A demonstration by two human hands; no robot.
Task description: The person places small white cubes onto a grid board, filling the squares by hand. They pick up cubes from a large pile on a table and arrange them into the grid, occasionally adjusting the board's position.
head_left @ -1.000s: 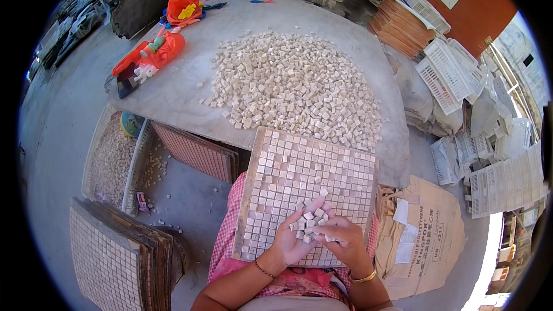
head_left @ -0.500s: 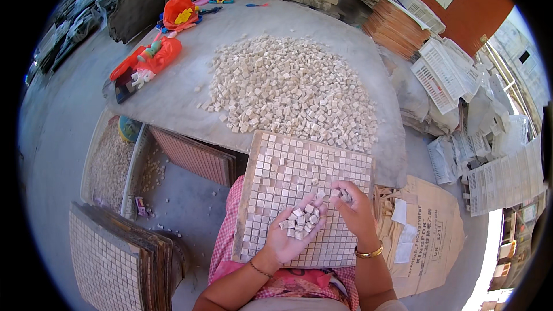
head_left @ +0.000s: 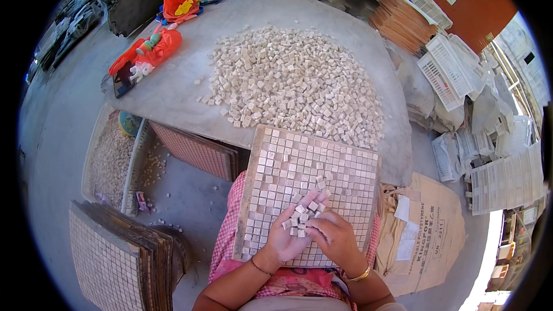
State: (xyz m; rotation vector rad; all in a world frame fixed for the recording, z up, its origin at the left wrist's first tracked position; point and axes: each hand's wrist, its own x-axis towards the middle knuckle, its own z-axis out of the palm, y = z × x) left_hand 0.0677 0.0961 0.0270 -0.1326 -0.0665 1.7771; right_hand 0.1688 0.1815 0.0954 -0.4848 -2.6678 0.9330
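Left hand [head_left: 282, 241] cupping loose stone cubes [head_left: 303, 217] over a gridded tray [head_left: 249, 190]

The tray is lying across the checked cloth on the lap [head_left: 228, 214], its far edge overlapping the near edge of the table [head_left: 193, 89]; the two are probably sharing its weight. Many of its cells are holding pale squares. A broad heap of cubes [head_left: 296, 78] is spreading just beyond, seemingly placed there for easy reach.

The left palm is facing up, fingers half open and pointing far and right, likely hollowed to keep its handful from spilling. The right hand [head_left: 337, 239] is leaning in from the near right, wrist bent leftward, thumb and fingers drawing together at the handful's near side; whether they are pinching a cube, one cannot tell. Both forearms are converging from the near edge.
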